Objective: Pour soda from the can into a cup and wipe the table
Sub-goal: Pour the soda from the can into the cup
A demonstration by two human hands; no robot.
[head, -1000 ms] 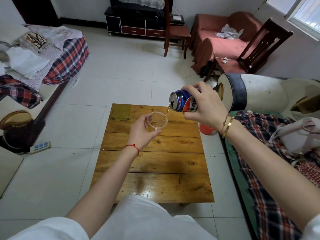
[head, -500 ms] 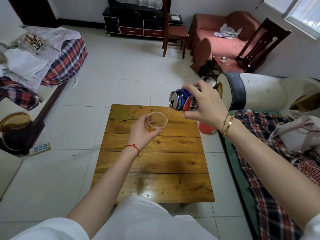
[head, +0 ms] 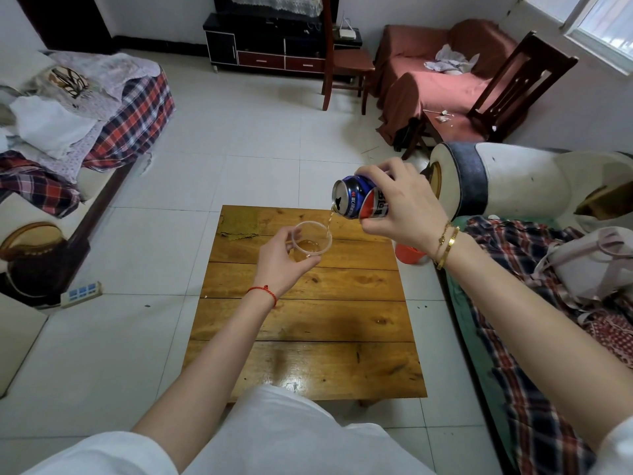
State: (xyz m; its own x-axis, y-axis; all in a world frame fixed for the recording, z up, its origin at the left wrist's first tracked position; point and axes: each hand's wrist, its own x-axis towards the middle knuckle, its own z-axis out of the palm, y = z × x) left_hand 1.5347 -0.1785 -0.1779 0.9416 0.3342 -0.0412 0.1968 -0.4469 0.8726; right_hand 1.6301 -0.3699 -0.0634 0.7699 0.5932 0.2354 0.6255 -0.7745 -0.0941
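A blue, red and white soda can [head: 363,197] is gripped in the right hand [head: 399,209], fingers curled over its top side and thumb beneath, and is held tipped on its side with the opened end facing left. A thin amber stream [head: 329,219] is seen falling from the can's mouth to the rim of a clear plastic cup [head: 312,241]. The cup is grasped by the left hand [head: 282,265], fingers wrapped around its near wall, above the far half of the wooden table [head: 308,320]; whether its base touches the planks cannot be made out from this angle. A shallow layer of amber soda is visible in the cup (its wall is transparent).

On the table's far left corner a greenish cloth [head: 239,222] is laid flat, well apart from the cup. A red string [head: 265,292] is worn on the left wrist and gold bracelets [head: 447,243] on the right. An orange-red container [head: 409,253] is partly hidden behind the right wrist, beside the table's right edge. White-clothed knees [head: 291,437] are seen at the near edge.
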